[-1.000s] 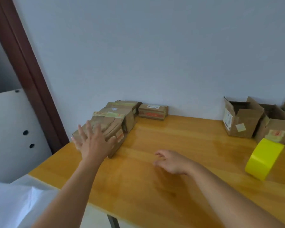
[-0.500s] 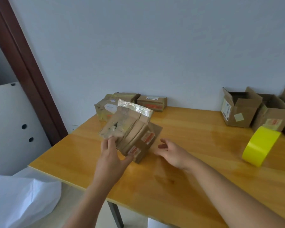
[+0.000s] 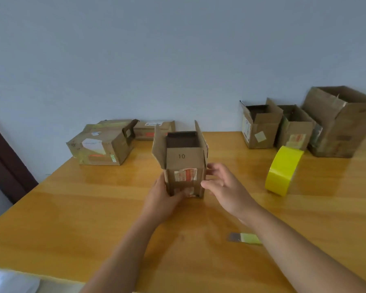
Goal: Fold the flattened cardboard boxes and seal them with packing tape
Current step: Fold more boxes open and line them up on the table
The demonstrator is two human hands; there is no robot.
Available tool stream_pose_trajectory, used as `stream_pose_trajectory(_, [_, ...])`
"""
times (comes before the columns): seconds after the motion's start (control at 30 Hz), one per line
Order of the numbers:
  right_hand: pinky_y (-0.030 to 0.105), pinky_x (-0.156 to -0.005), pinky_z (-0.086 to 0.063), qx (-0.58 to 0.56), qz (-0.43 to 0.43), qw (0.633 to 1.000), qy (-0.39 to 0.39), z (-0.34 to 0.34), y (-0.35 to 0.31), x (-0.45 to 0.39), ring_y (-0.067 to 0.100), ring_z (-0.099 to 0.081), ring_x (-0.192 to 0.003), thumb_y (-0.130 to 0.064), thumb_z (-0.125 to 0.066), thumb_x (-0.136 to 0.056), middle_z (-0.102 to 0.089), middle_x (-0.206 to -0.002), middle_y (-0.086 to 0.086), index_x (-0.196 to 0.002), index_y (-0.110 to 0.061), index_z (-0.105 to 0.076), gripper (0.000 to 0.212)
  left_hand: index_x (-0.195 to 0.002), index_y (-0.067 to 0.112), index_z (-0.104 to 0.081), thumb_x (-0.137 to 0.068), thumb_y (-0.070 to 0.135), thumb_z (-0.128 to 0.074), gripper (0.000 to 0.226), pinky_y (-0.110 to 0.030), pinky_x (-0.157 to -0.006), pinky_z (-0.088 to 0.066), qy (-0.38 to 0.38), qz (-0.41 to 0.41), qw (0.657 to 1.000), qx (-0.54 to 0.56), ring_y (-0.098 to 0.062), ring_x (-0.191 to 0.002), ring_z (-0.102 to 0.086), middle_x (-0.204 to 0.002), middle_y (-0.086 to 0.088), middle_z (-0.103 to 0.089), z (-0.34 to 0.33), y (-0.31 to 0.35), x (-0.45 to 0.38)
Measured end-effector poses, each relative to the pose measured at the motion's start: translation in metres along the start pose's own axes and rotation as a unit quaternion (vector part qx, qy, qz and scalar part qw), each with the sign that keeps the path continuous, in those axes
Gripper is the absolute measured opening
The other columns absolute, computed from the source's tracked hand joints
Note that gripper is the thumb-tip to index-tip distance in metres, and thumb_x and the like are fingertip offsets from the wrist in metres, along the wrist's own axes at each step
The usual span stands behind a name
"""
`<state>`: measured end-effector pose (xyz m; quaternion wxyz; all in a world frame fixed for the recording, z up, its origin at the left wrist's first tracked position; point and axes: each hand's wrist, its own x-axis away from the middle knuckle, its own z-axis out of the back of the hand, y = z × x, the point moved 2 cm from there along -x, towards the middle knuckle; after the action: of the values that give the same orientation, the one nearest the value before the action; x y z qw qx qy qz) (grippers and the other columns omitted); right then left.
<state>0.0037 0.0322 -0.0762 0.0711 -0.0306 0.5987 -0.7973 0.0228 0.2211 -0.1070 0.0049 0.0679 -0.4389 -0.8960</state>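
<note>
A small cardboard box marked "10" stands upright in the middle of the wooden table, its top flaps open and a torn label on its front. My left hand grips its lower left corner, thumb across the front. My right hand touches its right side with the fingertips. A roll of yellow packing tape stands on edge to the right, apart from both hands.
A stack of flattened boxes lies at the back left with another small box behind it. Three opened boxes line the back right. A small yellow-handled cutter lies by my right forearm.
My left hand lifted a flattened box off the left stack and brought it to the table's middle. It now stands opened upright, with both hands on it. The camera turned right.
</note>
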Motion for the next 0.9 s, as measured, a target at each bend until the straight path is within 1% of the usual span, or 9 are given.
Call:
stream_pose_trajectory(0.1, [0.020,-0.091,-0.045,0.004,-0.008,1.000,0.009,0.016,0.009,-0.003,-0.004,-0.056,-0.109,-0.027,-0.062,-0.095,-0.051,-0.128,-0.020,-0.132,-0.033,-0.043,0.042,-0.126,0.030,-0.051,-0.078,0.033,-0.082,0.058,-0.030,-0.085,-0.048,-0.003,-0.004,0.999,0.038,-0.014,-0.110,-0.061,-0.117,0.013,-0.064,-0.024,0.003,-0.030])
stream_pose_trajectory(0.17, [0.015,-0.094,-0.038,0.019,-0.014,1.000,0.012,0.023,0.016,-0.006,-0.002,-0.050,-0.121,-0.026,-0.061,-0.096,-0.045,-0.133,-0.022,-0.140,-0.033,-0.037,0.051,-0.130,0.026,-0.050,-0.079,0.031,-0.082,0.060,-0.031,-0.082,-0.047,-0.011,-0.005,0.999,0.035,-0.017,-0.110,-0.062,-0.116,0.010,-0.066,-0.037,0.008,-0.050])
stream_pose_trajectory(0.23, [0.020,-0.104,-0.034,0.049,-0.014,0.998,0.028,0.030,0.023,-0.010,0.003,-0.040,-0.134,-0.027,-0.060,-0.097,-0.040,-0.146,-0.015,-0.150,-0.028,-0.031,0.060,-0.131,0.025,-0.050,-0.080,0.032,-0.081,0.061,-0.030,-0.080,-0.045,-0.012,-0.010,1.000,0.025,-0.019,-0.110,-0.062,-0.118,0.008,-0.066,-0.049,0.013,-0.069])
stream_pose_trajectory(0.3, [0.024,-0.112,-0.031,0.101,-0.010,0.993,0.063,0.035,0.029,-0.016,0.005,-0.033,-0.141,-0.030,-0.058,-0.097,-0.035,-0.155,-0.011,-0.152,-0.026,-0.028,0.063,-0.131,0.026,-0.050,-0.080,0.032,-0.081,0.061,-0.030,-0.083,-0.044,-0.011,-0.014,0.999,0.027,-0.019,-0.113,-0.061,-0.121,0.007,-0.066,-0.060,0.018,-0.087])
stream_pose_trajectory(0.37, [0.024,-0.114,-0.026,0.170,-0.016,0.982,0.083,0.038,0.033,-0.021,0.008,-0.029,-0.144,-0.033,-0.054,-0.099,-0.030,-0.158,-0.009,-0.154,-0.025,-0.026,0.063,-0.133,0.027,-0.049,-0.081,0.032,-0.080,0.061,-0.030,-0.086,-0.043,-0.012,-0.010,0.999,0.036,-0.018,-0.115,-0.059,-0.124,0.008,-0.065,-0.070,0.023,-0.104])
stream_pose_trajectory(0.47, [0.028,-0.119,-0.018,0.264,-0.046,0.961,0.066,0.036,0.039,-0.033,0.012,-0.016,-0.150,-0.035,-0.045,-0.102,-0.017,-0.164,-0.004,-0.157,-0.020,-0.017,0.065,-0.135,0.025,-0.047,-0.083,0.033,-0.078,0.061,-0.029,-0.086,-0.042,-0.017,0.000,0.999,0.038,-0.019,-0.117,-0.059,-0.126,0.006,-0.064,-0.085,0.031,-0.128])
stream_pose_trajectory(0.57, [0.036,-0.124,-0.010,0.369,-0.080,0.925,0.048,0.037,0.046,-0.053,0.023,-0.004,-0.153,-0.036,-0.037,-0.103,-0.005,-0.166,0.006,-0.158,-0.013,-0.008,0.066,-0.135,0.025,-0.047,-0.084,0.033,-0.078,0.061,-0.028,-0.086,-0.041,-0.028,-0.001,0.999,0.034,-0.019,-0.118,-0.058,-0.127,0.006,-0.064,-0.096,0.040,-0.150])
stream_pose_trajectory(0.7, [0.045,-0.124,-0.009,0.447,-0.137,0.883,0.043,0.042,0.056,-0.077,0.033,-0.001,-0.152,-0.050,-0.035,-0.100,-0.001,-0.166,0.015,-0.157,-0.007,-0.006,0.077,-0.135,0.024,-0.048,-0.083,0.032,-0.078,0.060,-0.028,-0.087,-0.040,-0.035,-0.005,0.999,0.041,-0.019,-0.120,-0.057,-0.129,0.004,-0.063,-0.109,0.049,-0.173])
stream_pose_trajectory(0.9, [0.045,-0.122,-0.004,0.485,-0.151,0.860,0.044,0.040,0.064,-0.083,0.034,-0.001,-0.152,-0.058,-0.025,-0.099,-0.002,-0.166,0.016,-0.158,-0.009,-0.010,0.078,-0.139,0.027,-0.044,-0.083,0.043,-0.076,0.066,-0.028,-0.086,-0.042,-0.039,-0.002,0.999,0.031,-0.019,-0.120,-0.058,-0.132,0.006,-0.062,-0.128,0.057,-0.197])
